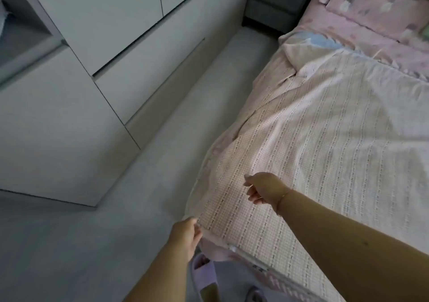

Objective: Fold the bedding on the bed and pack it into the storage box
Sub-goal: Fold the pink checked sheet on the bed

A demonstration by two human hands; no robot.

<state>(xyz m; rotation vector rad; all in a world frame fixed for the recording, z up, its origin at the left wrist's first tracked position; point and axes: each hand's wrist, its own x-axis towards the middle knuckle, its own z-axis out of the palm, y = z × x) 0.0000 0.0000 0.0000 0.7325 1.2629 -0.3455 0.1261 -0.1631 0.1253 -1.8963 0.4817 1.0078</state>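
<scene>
Fingers (196, 226) pinch blanket (313, 139) corner; floor (144, 185) alongside.

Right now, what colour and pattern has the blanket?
Pale pink blanket with woven dotted stripes, seen in the head view.

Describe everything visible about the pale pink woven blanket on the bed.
The blanket is pale pink with a woven grid texture and lengthwise dotted stripes, apparently light cotton. It lies spread, slightly wrinkled, over the bed, its near corner draping off the edge. The left hand grips that corner's hem; the right hand hovers, fingers curled, just above its surface. Its far end meets a pink patterned pillow.
</scene>
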